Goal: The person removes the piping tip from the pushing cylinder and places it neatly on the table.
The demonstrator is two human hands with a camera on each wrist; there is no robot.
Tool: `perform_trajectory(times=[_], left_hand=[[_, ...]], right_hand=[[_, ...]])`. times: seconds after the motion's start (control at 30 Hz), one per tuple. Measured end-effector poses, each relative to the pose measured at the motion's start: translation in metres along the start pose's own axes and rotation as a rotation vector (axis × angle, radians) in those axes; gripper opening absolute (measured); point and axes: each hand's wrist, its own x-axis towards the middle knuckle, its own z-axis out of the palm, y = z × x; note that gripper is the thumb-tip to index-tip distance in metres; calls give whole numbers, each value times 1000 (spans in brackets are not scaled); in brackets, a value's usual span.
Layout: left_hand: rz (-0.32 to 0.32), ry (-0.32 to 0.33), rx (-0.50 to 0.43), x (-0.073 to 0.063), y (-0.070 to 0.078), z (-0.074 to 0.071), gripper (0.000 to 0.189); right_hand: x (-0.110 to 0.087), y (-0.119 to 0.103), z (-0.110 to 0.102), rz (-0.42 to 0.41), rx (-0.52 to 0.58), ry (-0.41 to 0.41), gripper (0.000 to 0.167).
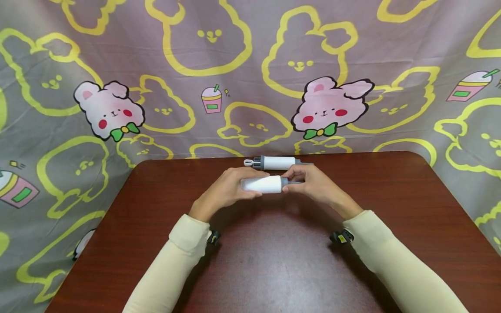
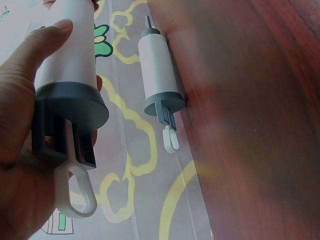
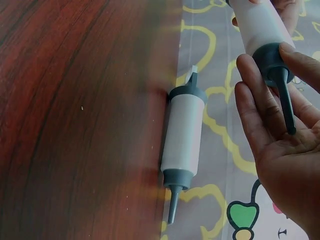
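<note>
In the head view my left hand (image 1: 221, 187) grips the white barrel of a syringe-like dispenser (image 1: 271, 184), held level above the table. My right hand (image 1: 318, 187) pinches its grey nozzle cap, and the right wrist view shows thumb and fingers around that cap (image 3: 270, 56), with the thin nozzle (image 3: 285, 102) pointing toward the palm. At the other end, in the left wrist view, are a grey collar (image 2: 75, 102) and a white loop handle (image 2: 61, 195). A second, similar dispenser (image 1: 279, 163) lies just beyond the hands, touched by neither.
The dark red-brown wooden table (image 1: 258, 261) spreads below both forearms. Its far edge meets a hanging cloth (image 1: 250, 87) printed with cartoon animals. The second dispenser lies along that edge. Dark devices (image 1: 342, 237) sit at both wrists.
</note>
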Motion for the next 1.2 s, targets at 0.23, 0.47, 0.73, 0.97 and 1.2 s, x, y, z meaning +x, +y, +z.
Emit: perform_trajectory(times=[0.23,0.47,0.73,0.97,1.2], left_hand=[[17,-12,5,2,2,-2,48],[-7,-47,-42,3,3,-2,48],[-27,-70,-76,3,0,-2,48],[-35,-63,-84,3,-1,-2,48],[-48,-57,-79,1,1,-3,48]], right_hand=[[-2,-4,0,11,-5,6,23],[-3,-1,0,12,-19,-8,21],[-4,-2,1,-10,-34,-5,22],[-4,-4,2,-35,-46,19,27],[-5,-5,0,-24,-32,5,27]])
